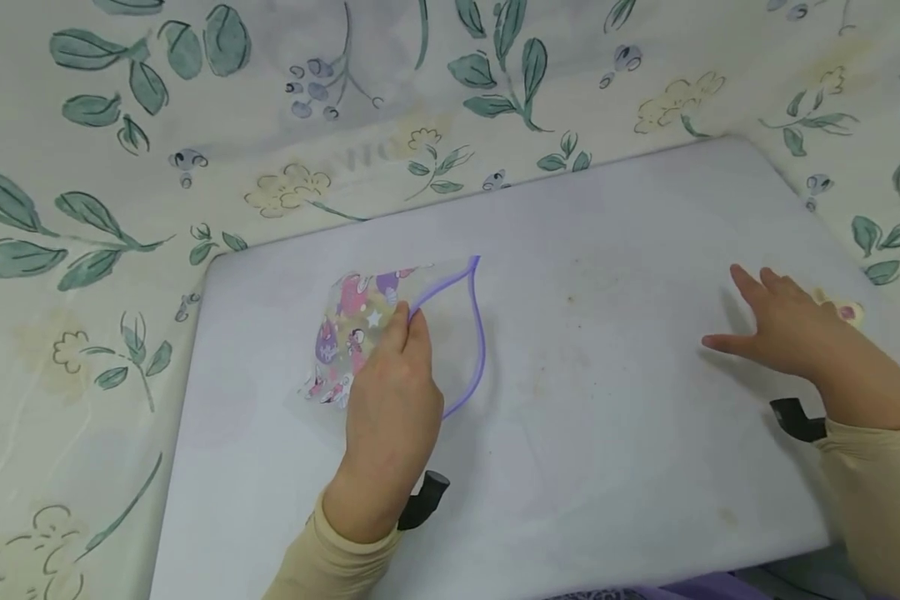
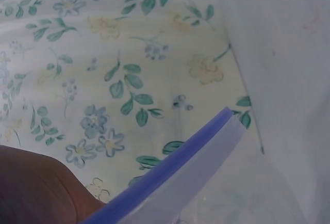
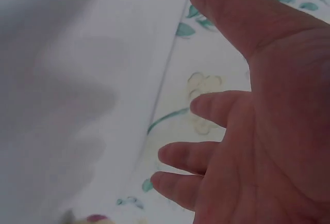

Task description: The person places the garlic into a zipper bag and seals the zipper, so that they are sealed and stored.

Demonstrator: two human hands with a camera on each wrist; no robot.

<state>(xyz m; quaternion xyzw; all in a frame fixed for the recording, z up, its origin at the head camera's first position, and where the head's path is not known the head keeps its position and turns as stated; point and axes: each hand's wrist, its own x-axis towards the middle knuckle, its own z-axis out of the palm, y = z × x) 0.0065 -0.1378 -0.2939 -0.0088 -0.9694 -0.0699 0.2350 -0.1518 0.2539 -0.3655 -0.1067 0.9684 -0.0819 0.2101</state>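
My left hand point(image 1: 392, 408) pinches a clear zip bag point(image 1: 335, 342) by its mouth, left of the table's middle. Cartoon figures in pink and purple cover the bag, and its purple zip strip point(image 1: 481, 342) bows apart into a gaping mouth. The left wrist view has the two edges of the zip point(image 2: 180, 154) close up beside the thumb point(image 2: 38, 185). Over at the right, my right hand point(image 1: 787, 325) hovers above the table with fingers spread, holding nothing. Partly behind it lies a small pale yellow piece with a pink spot point(image 1: 849, 313).
The white tabletop point(image 1: 607, 467) has rounded corners and a few small stains. Floral cloth point(image 1: 390, 108) surrounds its far and left sides. Black camera mounts point(image 1: 423, 500) stick out at both wrists. Something purple point(image 1: 690, 587) shows below the near edge.
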